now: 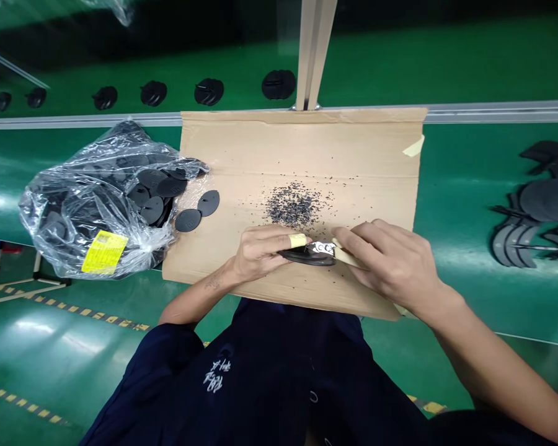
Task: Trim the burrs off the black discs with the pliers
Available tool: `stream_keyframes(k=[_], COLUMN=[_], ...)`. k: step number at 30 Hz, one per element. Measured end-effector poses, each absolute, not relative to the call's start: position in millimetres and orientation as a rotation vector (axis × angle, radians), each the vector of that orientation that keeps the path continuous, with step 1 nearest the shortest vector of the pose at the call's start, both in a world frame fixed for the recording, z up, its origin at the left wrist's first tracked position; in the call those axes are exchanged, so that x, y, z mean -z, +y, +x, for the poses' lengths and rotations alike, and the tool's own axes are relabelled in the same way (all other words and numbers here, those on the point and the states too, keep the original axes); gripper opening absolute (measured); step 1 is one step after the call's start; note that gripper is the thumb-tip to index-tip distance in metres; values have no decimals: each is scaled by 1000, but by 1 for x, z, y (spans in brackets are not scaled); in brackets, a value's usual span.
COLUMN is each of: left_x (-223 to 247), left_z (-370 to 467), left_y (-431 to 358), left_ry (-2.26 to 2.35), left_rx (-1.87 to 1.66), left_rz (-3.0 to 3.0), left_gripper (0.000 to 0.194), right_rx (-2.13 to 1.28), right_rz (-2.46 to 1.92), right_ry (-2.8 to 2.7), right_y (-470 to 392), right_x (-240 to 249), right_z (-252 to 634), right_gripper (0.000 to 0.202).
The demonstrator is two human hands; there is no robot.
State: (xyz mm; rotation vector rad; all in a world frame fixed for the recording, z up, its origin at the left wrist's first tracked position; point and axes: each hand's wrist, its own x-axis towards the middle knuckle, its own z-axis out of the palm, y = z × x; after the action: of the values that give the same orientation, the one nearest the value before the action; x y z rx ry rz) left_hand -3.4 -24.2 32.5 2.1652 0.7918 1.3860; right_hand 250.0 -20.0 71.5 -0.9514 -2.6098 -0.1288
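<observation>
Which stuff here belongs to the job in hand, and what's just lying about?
Likely in the job:
black disc, in the left hand
plier-like tool, in the right hand
black bits, scattered on the cardboard
loose discs and bag of discs, probably

Apparently lying about:
curved black parts, far right
round black parts, beyond the rail; possibly related

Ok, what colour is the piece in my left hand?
The piece in your left hand is black; it shows best in the head view.
</observation>
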Motion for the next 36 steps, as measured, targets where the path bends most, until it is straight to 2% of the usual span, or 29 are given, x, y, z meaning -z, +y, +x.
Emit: stream_keyframes(k=[5, 11, 16, 21, 24, 28, 33, 36], left_x=[-26, -29, -33, -32, -36, -50, -68, -69], left_z=[-1, 1, 2, 3, 0, 9, 63, 106], left_y=[-30, -33, -26, -11, 3, 37, 124, 183], left_ry=[824, 849, 903, 1015, 1036, 988, 1089, 1284], left_rx=[-1376, -1322, -1136, -1005, -914, -852, -736, -538], left_rz=[2110, 2103, 2312, 2228, 1928, 1869, 2454, 2720], left_gripper=[22, 22, 23, 24, 37, 58, 50, 44], right_rx=[229, -151, 50, 6, -13, -50, -165, -295], right_rz=[-918, -1025, -1129, -1228, -1308, -1374, -1374, -1409], right_ry=[-2586, -2501, -2495, -2519, -2499, -2450, -2369, -2304], right_y=[-21, -22, -18, -20, -28, -45, -59, -66], right_x=[-70, -54, -53, -51, -39, -17, -3, -4], right_z=[246, 252, 253, 271, 287, 294, 297, 303], right_gripper=[18, 18, 16, 27, 39, 38, 47, 52])
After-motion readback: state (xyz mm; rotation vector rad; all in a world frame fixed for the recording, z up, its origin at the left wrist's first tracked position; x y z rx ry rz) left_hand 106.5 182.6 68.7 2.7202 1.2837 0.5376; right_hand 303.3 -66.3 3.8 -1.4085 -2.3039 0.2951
